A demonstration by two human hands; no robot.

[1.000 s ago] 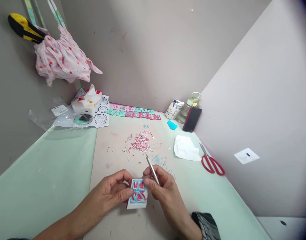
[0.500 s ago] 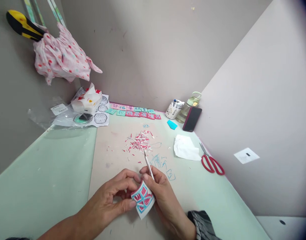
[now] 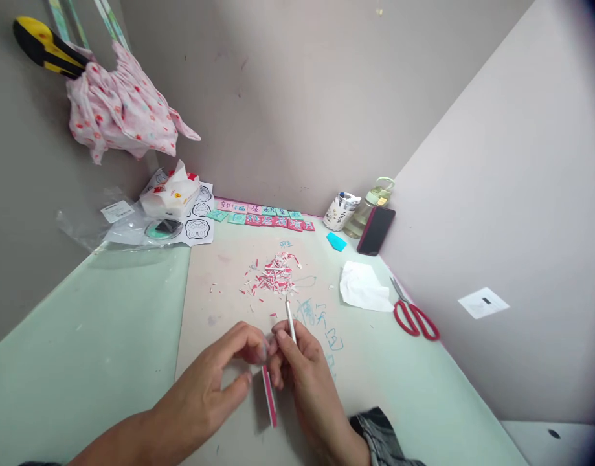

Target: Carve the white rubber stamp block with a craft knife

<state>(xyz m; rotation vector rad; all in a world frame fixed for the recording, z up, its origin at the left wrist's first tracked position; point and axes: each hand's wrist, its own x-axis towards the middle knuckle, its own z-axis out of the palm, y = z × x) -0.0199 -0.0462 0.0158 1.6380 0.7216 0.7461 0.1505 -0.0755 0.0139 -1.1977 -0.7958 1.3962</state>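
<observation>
my right hand is closed around a thin knife, with thumb and forefinger pinching the handle, and its tip points away from me, to a pile of red and white scraps on the board. the red and white piece is between my two hands, seen from its narrow edge, just beside the lower fingers of the right hand; i cannot tell which fingers carry it. my left hand is half curled, its thumb and forefinger parted, and i see nothing in this gap. behind the scraps are two rows of small tiles with written signs. to the right lie a white tissue and scissors with red handles.
</observation>
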